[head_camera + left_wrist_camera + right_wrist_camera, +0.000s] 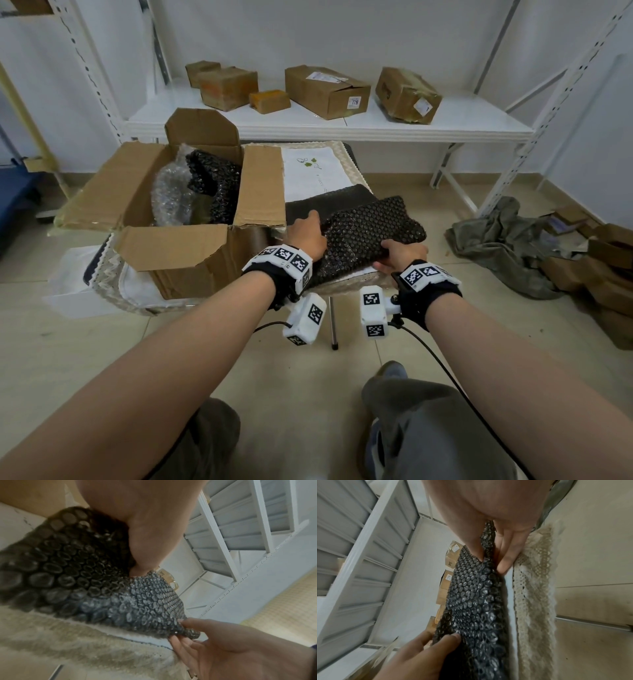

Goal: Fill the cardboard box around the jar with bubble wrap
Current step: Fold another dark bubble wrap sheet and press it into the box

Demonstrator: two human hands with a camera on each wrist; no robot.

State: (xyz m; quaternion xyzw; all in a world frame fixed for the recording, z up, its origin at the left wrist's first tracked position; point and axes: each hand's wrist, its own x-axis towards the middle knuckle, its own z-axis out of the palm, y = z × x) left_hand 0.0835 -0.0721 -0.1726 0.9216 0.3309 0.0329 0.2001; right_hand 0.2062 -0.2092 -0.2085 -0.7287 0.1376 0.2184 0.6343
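Note:
An open cardboard box [178, 253] stands on a low cloth-covered table, flaps spread. Inside it lie clear bubble wrap [171, 197] and black bubble wrap [215, 181]; no jar shows. To the box's right a folded sheet of black bubble wrap [370, 222] lies on the table. My left hand [308, 233] grips its left edge, thumb on top. My right hand [400, 255] pinches its near right edge between thumb and fingers [505, 555]. In the left wrist view the black sheet [85, 574] bends under my left thumb, with the right hand [197, 635] at its far corner.
A lace-edged cloth [109, 274] covers the table, and a white paper sheet [308, 171] lies behind the wrap. A white shelf [342, 120] behind holds several cardboard boxes. Crumpled fabric [507, 246] and flattened cartons [609, 274] lie on the floor to the right.

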